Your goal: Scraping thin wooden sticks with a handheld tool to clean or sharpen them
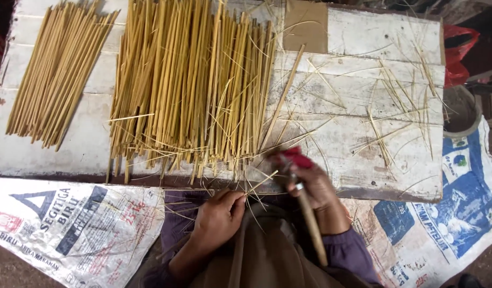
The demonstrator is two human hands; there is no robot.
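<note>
The work surface is a whitewashed plank board [363, 32], worn and stained, lying on printed woven sacks [70, 224] spread over a dark floor. A large pile of split bamboo sticks [187, 85] covers the board's centre, and a smaller, tidier bundle [56, 69] lies at 10 o'clock, apart from the pile. Thin loose slivers [395, 106] are scattered across the board toward 2 o'clock, where most of the bare boards show. A red plastic bag [459, 48] sits past the board's edge at 2 o'clock, with a round container [464, 114] just below it. The board's near edge runs just above both hands. The left hand [219, 216] is at 6 o'clock, fingers pinched closed on a thin bamboo strip [259, 184] that rises toward 1 o'clock. The right hand [312, 184] is just beside it, fist closed around a wooden-handled knife [312, 226] whose handle trails toward 5 o'clock. The blade end meets the strip between the hands; the exact contact cannot be made out.
</note>
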